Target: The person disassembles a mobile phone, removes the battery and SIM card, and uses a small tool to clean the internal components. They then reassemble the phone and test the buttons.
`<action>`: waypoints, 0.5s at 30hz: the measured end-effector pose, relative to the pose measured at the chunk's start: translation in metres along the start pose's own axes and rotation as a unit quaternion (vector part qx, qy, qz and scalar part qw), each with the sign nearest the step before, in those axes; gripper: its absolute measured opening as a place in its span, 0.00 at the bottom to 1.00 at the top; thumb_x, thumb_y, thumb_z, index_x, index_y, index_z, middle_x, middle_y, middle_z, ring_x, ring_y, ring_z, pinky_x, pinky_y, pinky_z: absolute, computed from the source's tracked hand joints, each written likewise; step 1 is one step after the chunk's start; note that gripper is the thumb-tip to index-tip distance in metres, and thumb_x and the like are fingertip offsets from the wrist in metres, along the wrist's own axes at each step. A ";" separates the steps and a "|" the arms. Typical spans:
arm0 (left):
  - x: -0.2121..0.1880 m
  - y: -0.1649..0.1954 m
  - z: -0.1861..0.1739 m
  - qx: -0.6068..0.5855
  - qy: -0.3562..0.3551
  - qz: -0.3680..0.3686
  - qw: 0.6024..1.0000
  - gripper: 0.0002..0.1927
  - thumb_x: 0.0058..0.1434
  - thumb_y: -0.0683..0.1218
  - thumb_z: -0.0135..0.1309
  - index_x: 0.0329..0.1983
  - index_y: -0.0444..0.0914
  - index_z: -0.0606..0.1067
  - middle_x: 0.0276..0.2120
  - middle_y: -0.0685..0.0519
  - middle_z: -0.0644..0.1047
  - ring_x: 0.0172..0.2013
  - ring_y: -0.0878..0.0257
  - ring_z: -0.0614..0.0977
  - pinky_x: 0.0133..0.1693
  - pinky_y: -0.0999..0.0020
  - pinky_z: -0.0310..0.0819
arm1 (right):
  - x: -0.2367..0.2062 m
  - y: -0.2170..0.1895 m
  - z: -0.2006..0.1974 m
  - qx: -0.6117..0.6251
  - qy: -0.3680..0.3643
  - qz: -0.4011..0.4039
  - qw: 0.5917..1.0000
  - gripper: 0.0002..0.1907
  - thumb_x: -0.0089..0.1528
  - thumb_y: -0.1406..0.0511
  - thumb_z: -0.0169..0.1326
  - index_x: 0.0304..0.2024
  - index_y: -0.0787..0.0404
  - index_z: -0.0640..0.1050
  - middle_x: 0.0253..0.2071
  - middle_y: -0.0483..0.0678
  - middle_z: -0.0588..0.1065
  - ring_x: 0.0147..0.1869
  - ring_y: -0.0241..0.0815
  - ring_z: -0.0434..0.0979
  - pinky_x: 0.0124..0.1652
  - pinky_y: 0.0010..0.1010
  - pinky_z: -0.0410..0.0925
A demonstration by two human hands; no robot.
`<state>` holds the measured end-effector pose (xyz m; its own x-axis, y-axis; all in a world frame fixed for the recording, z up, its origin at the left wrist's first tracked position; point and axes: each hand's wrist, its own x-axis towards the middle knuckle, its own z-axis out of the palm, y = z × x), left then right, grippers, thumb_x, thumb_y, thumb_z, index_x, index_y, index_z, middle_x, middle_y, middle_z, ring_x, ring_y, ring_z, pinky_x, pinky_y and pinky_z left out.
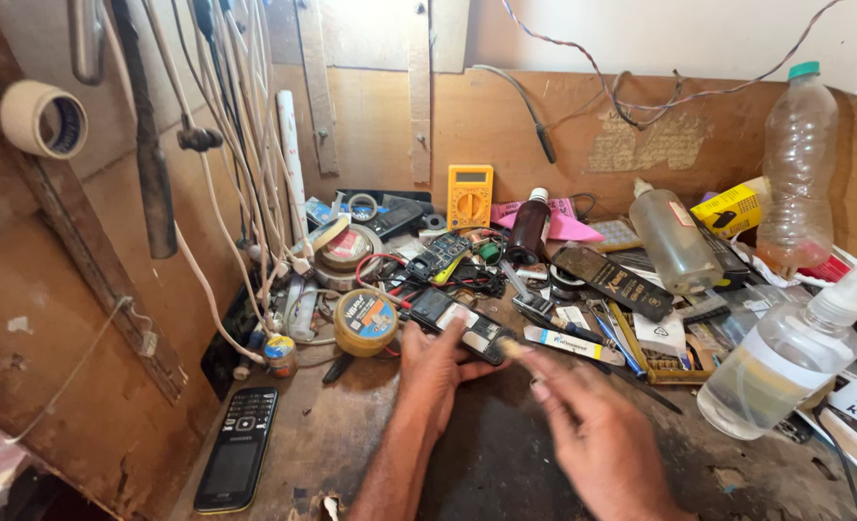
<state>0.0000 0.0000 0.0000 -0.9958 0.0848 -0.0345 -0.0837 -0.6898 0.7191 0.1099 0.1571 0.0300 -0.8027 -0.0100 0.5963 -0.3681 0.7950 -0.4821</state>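
My left hand (pixel 435 371) rests on the workbench and holds down an opened black mobile phone (pixel 459 322) with its back off. My right hand (pixel 587 425) is blurred and grips a small brush-like tool (pixel 511 347), whose pale tip sits at the phone's right end. Both hands are at the middle of the bench, just in front of a round yellow tin (pixel 366 322).
A black keypad phone (pixel 236 448) lies at the front left. A yellow multimeter (pixel 470 196) leans at the back wall. Clear plastic bottles (pixel 785 357) stand at the right among tools, tape rolls (pixel 346 249) and circuit boards. White cables (pixel 245 174) hang at the left.
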 end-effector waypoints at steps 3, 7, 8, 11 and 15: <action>0.015 -0.019 -0.006 0.053 0.006 0.063 0.997 0.22 0.58 0.35 0.59 0.52 0.37 0.64 0.39 0.47 0.77 0.32 0.59 0.83 0.28 0.61 0.81 | -0.004 -0.005 0.013 -0.099 -0.047 -0.017 0.994 0.25 0.59 0.61 0.57 0.59 0.34 0.79 0.45 0.50 0.79 0.34 0.55 0.82 0.32 0.43 0.74; 0.022 -0.031 -0.017 0.058 0.019 0.073 0.995 0.18 0.60 0.36 0.58 0.51 0.34 0.67 0.39 0.49 0.79 0.33 0.62 0.84 0.31 0.66 0.82 | -0.001 -0.003 0.015 -0.096 -0.032 0.022 0.995 0.23 0.61 0.61 0.57 0.59 0.34 0.80 0.34 0.49 0.76 0.32 0.55 0.81 0.30 0.44 0.72; 0.024 -0.031 -0.019 0.047 0.013 0.074 0.996 0.18 0.60 0.36 0.58 0.51 0.33 0.67 0.39 0.49 0.79 0.34 0.61 0.84 0.31 0.65 0.83 | -0.005 -0.006 0.018 -0.082 -0.013 0.014 0.996 0.23 0.61 0.61 0.57 0.59 0.36 0.79 0.33 0.50 0.76 0.31 0.55 0.81 0.30 0.44 0.72; 0.023 -0.030 -0.013 0.031 0.020 0.071 0.997 0.19 0.59 0.36 0.58 0.51 0.34 0.66 0.38 0.48 0.79 0.34 0.59 0.84 0.31 0.63 0.84 | -0.002 -0.006 0.016 -0.108 -0.013 0.001 0.994 0.25 0.60 0.62 0.57 0.60 0.36 0.79 0.34 0.50 0.75 0.30 0.55 0.80 0.29 0.45 0.71; 0.017 -0.024 -0.009 0.036 0.014 0.070 0.997 0.18 0.59 0.37 0.55 0.51 0.36 0.65 0.39 0.48 0.80 0.35 0.59 0.86 0.32 0.62 0.86 | 0.010 0.000 0.015 -0.052 0.076 -0.080 0.993 0.20 0.63 0.65 0.55 0.57 0.42 0.79 0.38 0.48 0.79 0.35 0.51 0.81 0.32 0.40 0.72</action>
<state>-0.0155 0.0119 -0.0242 -0.9983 -0.0285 0.0509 0.0574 -0.6396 0.7666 0.0953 0.1477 0.0262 -0.6548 -0.0559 0.7537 -0.4285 0.8489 -0.3093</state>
